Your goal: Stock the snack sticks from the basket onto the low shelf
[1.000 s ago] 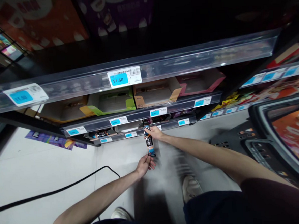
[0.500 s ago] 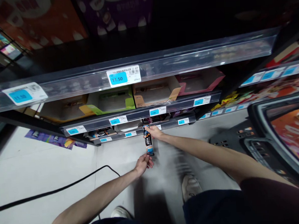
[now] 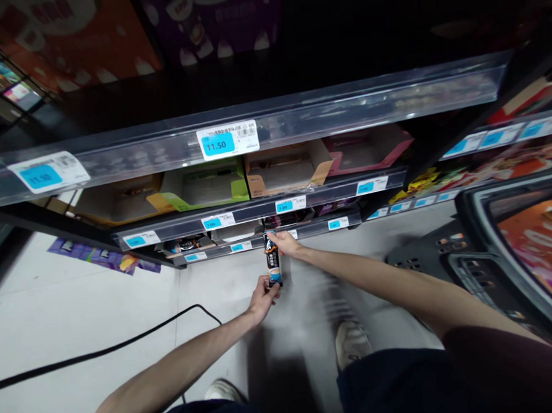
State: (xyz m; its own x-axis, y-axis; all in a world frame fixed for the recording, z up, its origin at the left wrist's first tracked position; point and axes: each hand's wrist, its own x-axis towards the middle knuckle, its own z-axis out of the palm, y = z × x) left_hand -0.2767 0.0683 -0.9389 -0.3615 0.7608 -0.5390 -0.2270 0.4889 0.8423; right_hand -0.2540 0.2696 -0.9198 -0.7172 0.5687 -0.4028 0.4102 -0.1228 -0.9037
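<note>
A narrow black snack packet [image 3: 272, 259] with white lettering and a blue-and-cream lower end is held upright between both hands, just in front of the bottom shelf. My right hand [image 3: 284, 243] grips its upper end from the right side. At the lower end, my left hand [image 3: 263, 296] is closed on the packet, thumb in front and fingers partly behind it. Similar dark packets [image 3: 188, 243] lie on the bottom shelf to the left, and more dark packets [image 3: 288, 218] sit right behind my right hand.
Open cardboard trays, a green one [image 3: 205, 201] among them, stand on the shelf above. A wide shelf edge [image 3: 345, 112] with price tags juts out over them. To the right is a dark grey basket-like container [image 3: 429, 265]; a black cable [image 3: 102, 351] crosses at left.
My left hand has shifted its hold on the packet's lower end, its fingers now further up the left edge. The packet has tilted slightly; my right hand stays nearly in place.
</note>
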